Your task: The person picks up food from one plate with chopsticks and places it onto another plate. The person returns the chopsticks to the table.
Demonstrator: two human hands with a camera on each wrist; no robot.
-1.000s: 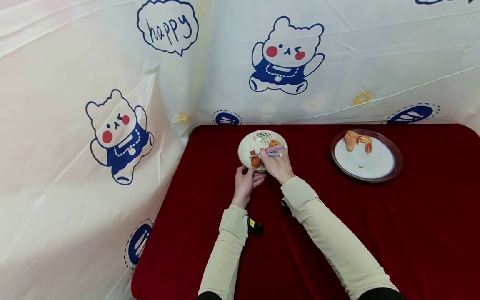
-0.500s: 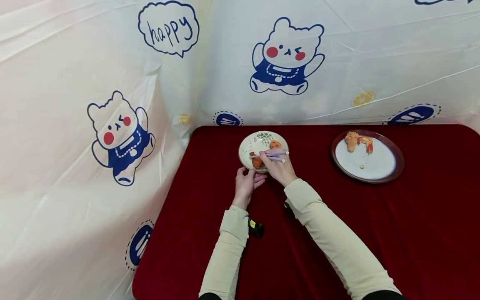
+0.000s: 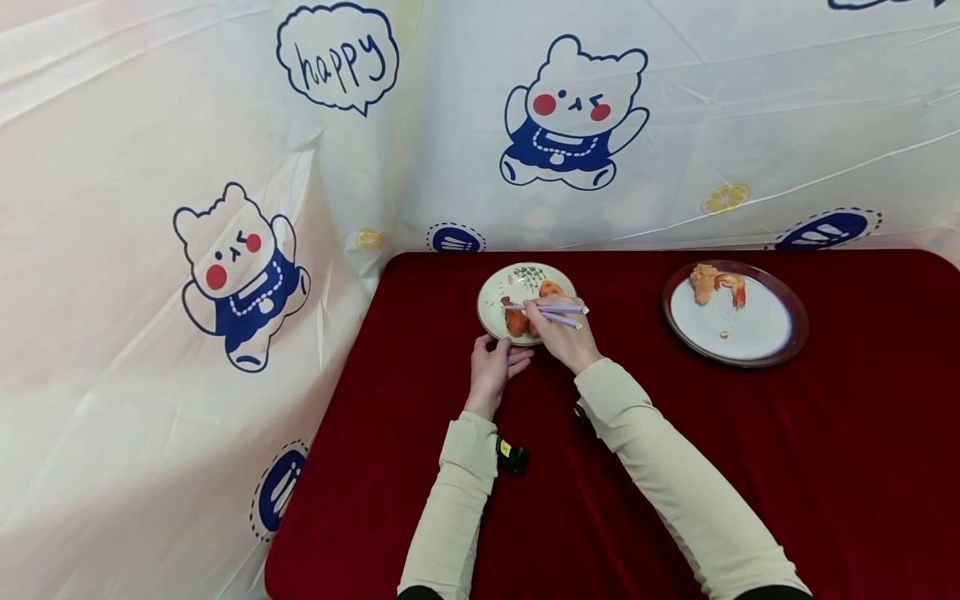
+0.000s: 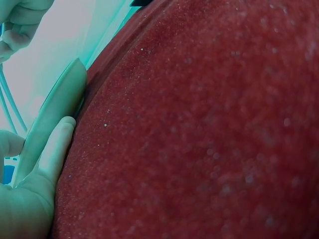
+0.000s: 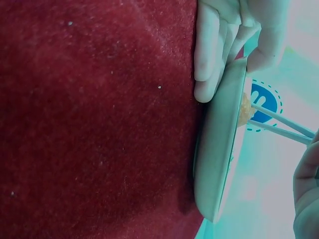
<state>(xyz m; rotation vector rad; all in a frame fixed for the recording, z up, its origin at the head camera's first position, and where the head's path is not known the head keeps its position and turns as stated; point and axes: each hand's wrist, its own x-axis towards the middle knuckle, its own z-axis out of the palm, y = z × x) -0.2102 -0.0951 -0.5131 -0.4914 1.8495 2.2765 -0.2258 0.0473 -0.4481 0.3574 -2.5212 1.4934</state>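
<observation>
My left hand (image 3: 491, 371) pinches the near rim of a small patterned plate (image 3: 492, 287), thumb over the edge and fingers under it. In my right hand (image 3: 566, 340) is a pair of pale purple chopsticks (image 3: 564, 309), held over the plate. Their tips are at a browned piece of fried chicken (image 3: 516, 322) near the plate's front. The right wrist view shows the chopsticks (image 5: 285, 127) meeting a golden fried piece (image 5: 244, 109) just above the rim. Another orange-brown fried piece (image 3: 551, 288) lies at the plate's far right, partly behind my right hand.
To the right stands a larger brown-rimmed plate (image 3: 799, 321) with a white centre. On it lie a fried piece (image 3: 703, 282), a shrimp (image 3: 731, 287) and a small crumb (image 3: 723, 334). A dark red cloth (image 3: 420, 467) covers the table; a printed curtain (image 3: 450, 150) hangs behind.
My right hand has shifted slightly right and toward me, the chopsticks moving with it. The browned piece at their tips appears slightly shifted. My left hand stays at the rim.
</observation>
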